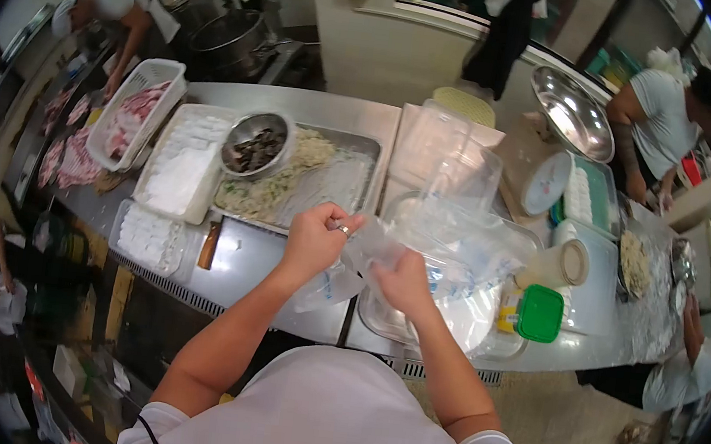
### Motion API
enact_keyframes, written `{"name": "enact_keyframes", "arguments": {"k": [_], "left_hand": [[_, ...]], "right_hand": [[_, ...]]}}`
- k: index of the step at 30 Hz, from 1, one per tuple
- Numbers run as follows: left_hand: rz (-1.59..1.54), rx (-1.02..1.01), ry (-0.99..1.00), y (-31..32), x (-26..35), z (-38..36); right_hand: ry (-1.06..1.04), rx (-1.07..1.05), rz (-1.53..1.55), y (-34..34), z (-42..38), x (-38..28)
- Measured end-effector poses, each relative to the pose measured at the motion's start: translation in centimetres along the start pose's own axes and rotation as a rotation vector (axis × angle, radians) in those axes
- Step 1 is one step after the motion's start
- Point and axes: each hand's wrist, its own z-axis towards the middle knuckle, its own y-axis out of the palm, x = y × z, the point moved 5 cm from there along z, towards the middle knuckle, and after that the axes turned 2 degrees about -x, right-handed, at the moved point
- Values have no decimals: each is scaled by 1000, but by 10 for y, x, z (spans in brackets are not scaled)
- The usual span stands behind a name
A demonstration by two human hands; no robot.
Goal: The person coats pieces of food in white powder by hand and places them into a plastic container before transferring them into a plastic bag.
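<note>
Both of my hands grip a clear plastic bag (331, 289) in front of my chest, over the counter's near edge. My left hand (316, 240), with a ring on one finger, pinches the bag with curled fingers. Close beside it, my right hand (405, 284) is closed on the same plastic. More clear plastic with blue print (474, 243) spreads to the right, over a metal tray (377, 321). Beyond my left hand is a large metal tray (371, 172) of chopped pale filling (259, 194). A steel bowl (282, 161) with dark pieces rests on that filling.
To the left are a white basket of meat (100, 139), tubs of white pieces (196, 132) and a wooden-handled tool (210, 246). At right stand a green-lidded container (540, 313) and a plastic jar (561, 265). Other people (657, 111) work around the counter.
</note>
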Motion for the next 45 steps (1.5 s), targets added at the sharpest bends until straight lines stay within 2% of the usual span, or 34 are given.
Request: {"name": "enact_keyframes", "arguments": {"k": [1,2,4,7,10,13,16,18,22,25,28,31,34,37,39,40,45], "left_hand": [[-5,31,-11,-14,-8,-2],[-38,-1,-15,-26,-17,-4],[-113,-75,-20,-51,-33,-6],[94,-338,-67,-83,-45,-17],[165,-573,-23,-108,-88,-16],[-235,-543,-161,-142,-134,-17],[-409,-515,-248,-185,-183,-11],[-492,-477,-234,-218,-211,-9],[-695,-338,-297,-268,-265,-5],[-1047,-223,-309,-286,-281,-5],[-1381,-224,-535,-270,-272,-22],[-822,-385,-427,-244,-294,-36],[-758,-233,-504,-244,-296,-42],[-826,-144,-422,-247,-284,-56],[-608,-107,-411,-247,-291,-65],[-497,-88,-407,-249,-295,-68],[-494,118,-434,-267,-299,-87]], "right_hand": [[81,-68,126,4,6,0],[8,-3,339,6,8,-9],[-1,-71,368,4,16,-23],[20,-127,418,7,26,-49],[30,-133,449,21,41,-47],[56,-62,480,46,50,-49],[124,60,521,81,51,-58],[202,169,588,104,52,-68],[255,218,625,137,45,-85],[312,234,596,152,44,-67],[389,278,658,168,35,-43],[438,331,641,179,23,-15],[449,352,550,179,7,13],[449,333,518,181,1,20],[466,286,437,181,-1,18],[440,284,409,181,0,15],[299,204,353,193,8,-4]]}}
